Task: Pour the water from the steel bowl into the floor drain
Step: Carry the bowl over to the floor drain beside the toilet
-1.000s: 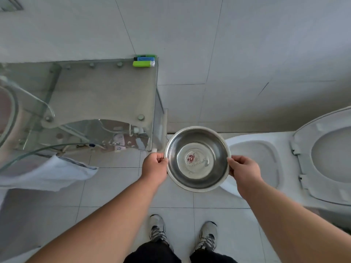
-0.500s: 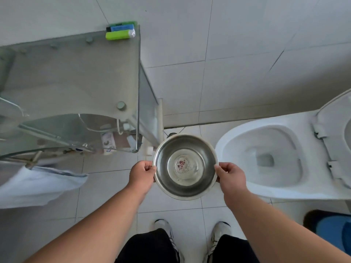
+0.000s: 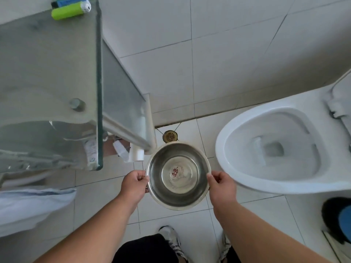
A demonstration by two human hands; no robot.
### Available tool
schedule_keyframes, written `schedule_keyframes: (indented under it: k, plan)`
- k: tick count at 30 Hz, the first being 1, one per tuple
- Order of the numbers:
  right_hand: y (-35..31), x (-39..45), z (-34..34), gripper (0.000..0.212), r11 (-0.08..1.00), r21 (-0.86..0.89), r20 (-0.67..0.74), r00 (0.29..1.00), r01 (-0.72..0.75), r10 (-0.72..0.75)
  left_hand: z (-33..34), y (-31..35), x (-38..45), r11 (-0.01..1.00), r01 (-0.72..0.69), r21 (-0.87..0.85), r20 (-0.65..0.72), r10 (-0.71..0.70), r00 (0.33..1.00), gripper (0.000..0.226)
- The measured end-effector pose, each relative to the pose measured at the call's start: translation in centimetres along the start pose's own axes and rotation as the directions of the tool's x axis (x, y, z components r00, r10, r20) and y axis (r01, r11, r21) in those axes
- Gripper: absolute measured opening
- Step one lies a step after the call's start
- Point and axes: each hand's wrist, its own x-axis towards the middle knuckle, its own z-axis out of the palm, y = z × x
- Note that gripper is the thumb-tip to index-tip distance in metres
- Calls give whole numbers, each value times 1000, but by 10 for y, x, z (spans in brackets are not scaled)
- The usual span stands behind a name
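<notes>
I hold the steel bowl (image 3: pixel 178 200) level over the tiled floor, with a little clear water over a red mark at its bottom. My left hand (image 3: pixel 133 185) grips the bowl's left rim and my right hand (image 3: pixel 221 185) grips its right rim. The round brass floor drain (image 3: pixel 170 136) lies in the floor by the wall, just beyond the bowl's far rim and partly hidden by it.
A glass washstand (image 3: pixel 47 73) with a white frame leg (image 3: pixel 150 130) stands at the left, lighters (image 3: pixel 68 10) on its back corner and a white towel (image 3: pixel 32 204) hanging below. An open white toilet (image 3: pixel 237 149) is at the right. My shoes (image 3: pixel 171 238) are below the bowl.
The view has tilted down and come closer to the floor; the floor drain has come into sight beyond the bowl. Both hands keep the same grip on the level bowl.
</notes>
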Motion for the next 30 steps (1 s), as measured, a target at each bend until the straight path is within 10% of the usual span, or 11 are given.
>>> schedule_keyframes:
  k: [30]
  plan:
    - [131,196,94,17,994,-47,-45,994,95,-97,107,-92,176,998,-52,26,-16,52,998,19]
